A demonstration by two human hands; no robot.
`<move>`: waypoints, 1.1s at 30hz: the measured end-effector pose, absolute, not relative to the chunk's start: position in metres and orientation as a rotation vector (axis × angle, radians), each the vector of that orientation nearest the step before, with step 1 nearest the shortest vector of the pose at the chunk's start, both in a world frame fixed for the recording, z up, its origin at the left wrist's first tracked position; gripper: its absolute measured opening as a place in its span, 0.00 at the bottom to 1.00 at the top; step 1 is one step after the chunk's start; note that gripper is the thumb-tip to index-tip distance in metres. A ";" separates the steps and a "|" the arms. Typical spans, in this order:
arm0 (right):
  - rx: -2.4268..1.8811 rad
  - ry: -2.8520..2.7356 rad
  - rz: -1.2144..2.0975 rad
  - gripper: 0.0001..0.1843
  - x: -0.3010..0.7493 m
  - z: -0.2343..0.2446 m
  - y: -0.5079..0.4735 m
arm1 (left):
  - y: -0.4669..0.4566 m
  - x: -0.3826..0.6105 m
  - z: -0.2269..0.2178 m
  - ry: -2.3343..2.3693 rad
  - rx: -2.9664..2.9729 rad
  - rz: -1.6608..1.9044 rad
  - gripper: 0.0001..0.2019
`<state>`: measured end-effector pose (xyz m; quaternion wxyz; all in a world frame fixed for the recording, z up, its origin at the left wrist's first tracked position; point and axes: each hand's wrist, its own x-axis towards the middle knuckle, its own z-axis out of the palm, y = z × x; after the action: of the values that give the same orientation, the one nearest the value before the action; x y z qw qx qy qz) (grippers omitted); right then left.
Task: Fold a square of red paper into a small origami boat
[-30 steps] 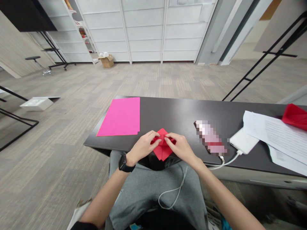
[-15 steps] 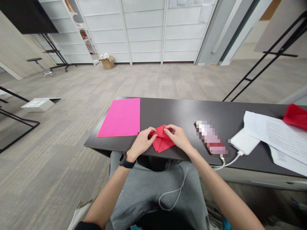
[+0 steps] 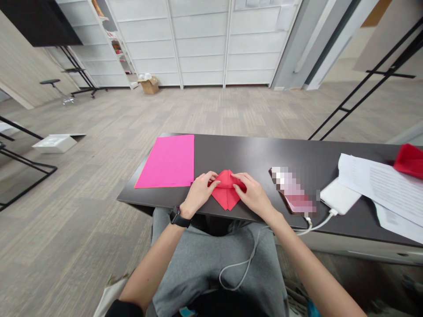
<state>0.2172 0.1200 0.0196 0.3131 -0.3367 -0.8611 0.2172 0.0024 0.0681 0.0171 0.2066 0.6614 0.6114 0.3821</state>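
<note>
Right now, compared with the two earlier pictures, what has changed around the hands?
The red folded paper moved away from the person: it reached past the near edge of the table, now it is within it. In between it was askew; now it is straight. The left hand and right hand moved with it, still holding it. The pink sheets and phone stayed.
</note>
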 end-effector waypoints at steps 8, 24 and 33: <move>-0.970 -2.115 0.736 0.20 0.220 0.008 0.128 | 0.072 0.002 0.019 1.728 1.860 1.033 0.05; -0.817 -2.079 0.998 0.17 0.214 0.014 0.131 | 0.073 0.001 0.014 1.488 1.572 1.219 0.06; -0.800 -2.403 0.532 0.23 0.210 0.010 0.121 | 0.080 0.004 0.022 1.741 1.569 1.085 0.06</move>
<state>0.2103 0.1207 0.0095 0.2731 -0.2972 -0.8933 0.1978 0.0037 0.0800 0.0217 0.2758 0.5840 0.6480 0.4038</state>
